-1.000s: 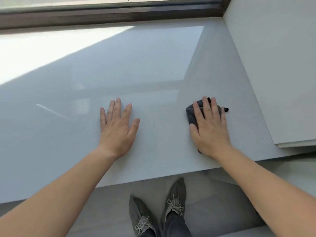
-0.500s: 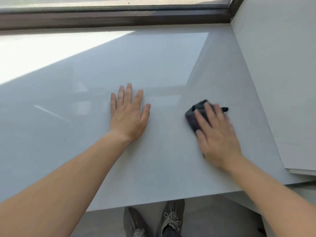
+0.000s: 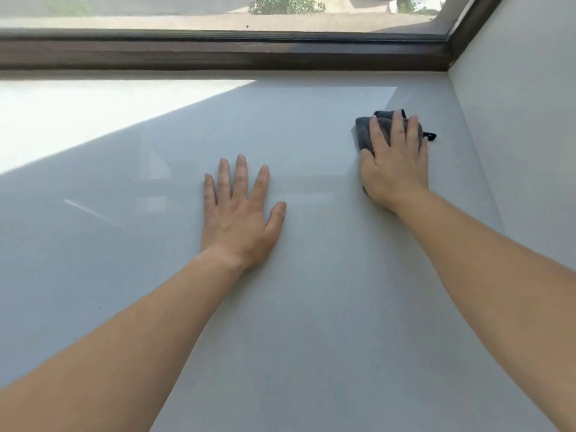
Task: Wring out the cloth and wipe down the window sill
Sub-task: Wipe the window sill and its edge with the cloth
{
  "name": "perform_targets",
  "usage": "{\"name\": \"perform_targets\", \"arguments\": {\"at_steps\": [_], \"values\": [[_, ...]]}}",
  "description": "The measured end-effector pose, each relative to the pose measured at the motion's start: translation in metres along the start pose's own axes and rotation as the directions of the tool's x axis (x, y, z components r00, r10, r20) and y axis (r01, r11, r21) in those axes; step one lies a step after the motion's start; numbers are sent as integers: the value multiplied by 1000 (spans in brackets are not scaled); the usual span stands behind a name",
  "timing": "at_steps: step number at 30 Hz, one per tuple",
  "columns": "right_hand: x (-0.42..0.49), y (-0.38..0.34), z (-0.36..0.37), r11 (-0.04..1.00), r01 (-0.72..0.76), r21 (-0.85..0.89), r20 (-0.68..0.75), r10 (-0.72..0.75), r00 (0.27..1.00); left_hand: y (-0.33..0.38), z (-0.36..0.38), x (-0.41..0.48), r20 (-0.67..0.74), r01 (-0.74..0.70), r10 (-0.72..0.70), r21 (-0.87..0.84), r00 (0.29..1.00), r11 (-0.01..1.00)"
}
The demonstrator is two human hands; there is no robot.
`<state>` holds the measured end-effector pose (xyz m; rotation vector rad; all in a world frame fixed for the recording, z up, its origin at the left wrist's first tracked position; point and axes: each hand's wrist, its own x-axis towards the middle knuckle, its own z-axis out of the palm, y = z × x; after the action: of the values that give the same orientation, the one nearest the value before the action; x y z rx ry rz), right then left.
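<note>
Currently saw right hand (image 3: 395, 165) flat, pressing grey cloth (image 3: 365, 132) onto window sill (image 3: 311, 307) near its far right corner; left hand (image 3: 240, 215) spread flat mid-sill, holding nothing.

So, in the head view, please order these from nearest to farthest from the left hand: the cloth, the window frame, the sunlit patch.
From the left hand:
1. Cloth, to its right, under the right hand.
2. Sunlit patch, far left on the sill.
3. Window frame, along the back.

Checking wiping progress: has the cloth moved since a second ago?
Yes. The cloth under the right hand has gone farther across the sill, toward the window frame.
</note>
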<state>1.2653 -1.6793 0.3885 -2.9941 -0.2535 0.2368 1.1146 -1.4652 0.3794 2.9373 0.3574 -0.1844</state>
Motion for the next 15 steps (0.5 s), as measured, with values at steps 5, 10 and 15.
{"name": "perform_targets", "arguments": {"at_steps": [5, 10, 15], "values": [[-14, -46, 10, 854, 521, 7, 69, -520, 851, 3, -4, 3, 36, 7, -7, 11, 999, 1000], [69, -12, -11, 983, 183, -2, 42, -183, 982, 13, -10, 18, -73, -35, 33, -21, 997, 999], [83, -56, -3, 972, 232, -27, 4, -232, 973, 35, -7, 49, -30, 11, -15, -130, 999, 991]]}}
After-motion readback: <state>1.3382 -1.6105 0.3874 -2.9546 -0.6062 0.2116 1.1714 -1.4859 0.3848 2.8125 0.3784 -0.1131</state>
